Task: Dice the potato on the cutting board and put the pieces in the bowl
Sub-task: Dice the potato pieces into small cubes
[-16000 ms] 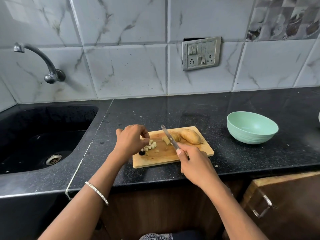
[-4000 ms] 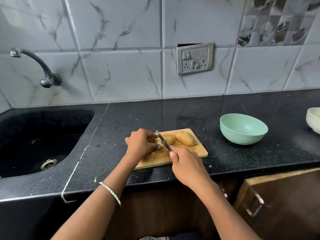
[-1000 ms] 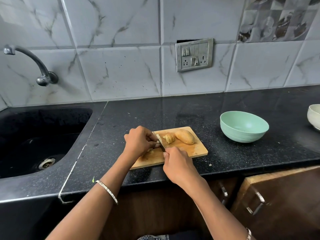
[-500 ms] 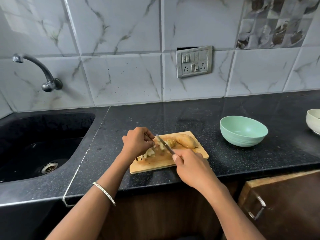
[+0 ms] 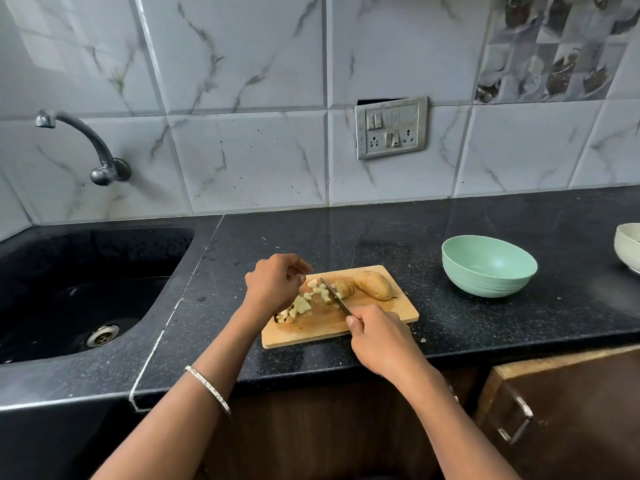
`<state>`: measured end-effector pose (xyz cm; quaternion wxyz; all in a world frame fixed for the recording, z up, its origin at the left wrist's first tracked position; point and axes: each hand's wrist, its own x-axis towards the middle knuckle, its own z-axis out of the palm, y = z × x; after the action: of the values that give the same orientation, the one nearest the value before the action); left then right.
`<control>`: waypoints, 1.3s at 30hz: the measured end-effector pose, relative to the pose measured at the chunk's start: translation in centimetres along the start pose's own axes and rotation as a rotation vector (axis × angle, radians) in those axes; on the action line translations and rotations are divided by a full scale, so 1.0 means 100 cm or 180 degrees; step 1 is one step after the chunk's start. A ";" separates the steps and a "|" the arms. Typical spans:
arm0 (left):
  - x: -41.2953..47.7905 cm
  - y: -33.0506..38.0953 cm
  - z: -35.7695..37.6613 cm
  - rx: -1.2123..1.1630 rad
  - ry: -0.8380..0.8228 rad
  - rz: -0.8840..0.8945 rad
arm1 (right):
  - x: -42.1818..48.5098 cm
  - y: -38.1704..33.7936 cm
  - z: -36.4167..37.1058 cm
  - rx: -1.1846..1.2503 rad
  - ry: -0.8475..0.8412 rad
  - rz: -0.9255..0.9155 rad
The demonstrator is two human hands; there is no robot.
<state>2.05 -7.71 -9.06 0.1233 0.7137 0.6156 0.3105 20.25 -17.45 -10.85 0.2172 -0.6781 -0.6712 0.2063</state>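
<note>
A wooden cutting board lies on the black counter. On its far right sits an uncut brown potato piece with a smaller cut chunk beside it. Several pale diced pieces lie scattered on the board's left half. My right hand grips the handle of a knife whose blade points away among the dice. My left hand hovers over the dice with curled fingers; whether it holds any I cannot tell. The mint green bowl stands to the right, with nothing visible inside.
A black sink with a drain and a wall tap lies to the left. A white bowl peeks in at the right edge. A wooden drawer with a metal handle is below the counter's front edge.
More diced pieces now lie loose on the board. My left hand has lifted back off the pieces and the knife blade sits among them.
</note>
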 end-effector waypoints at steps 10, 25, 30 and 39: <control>0.001 -0.006 -0.003 0.0224 -0.0346 0.0231 | -0.002 0.005 -0.005 0.0316 -0.0092 -0.0105; -0.004 -0.005 -0.005 0.1459 -0.0335 0.0840 | -0.005 0.018 -0.030 0.0482 -0.0441 -0.0441; 0.001 -0.011 -0.001 0.1330 -0.0230 0.0589 | -0.005 0.035 -0.051 0.1057 -0.0527 -0.0151; 0.007 0.012 0.026 0.0556 -0.0031 0.0622 | 0.007 0.037 -0.041 0.1364 0.0211 0.0174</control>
<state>4.60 -6.78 -10.15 0.0328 0.7799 0.5672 0.2627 25.62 -16.88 -9.60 0.3726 -0.6408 -0.5858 0.3276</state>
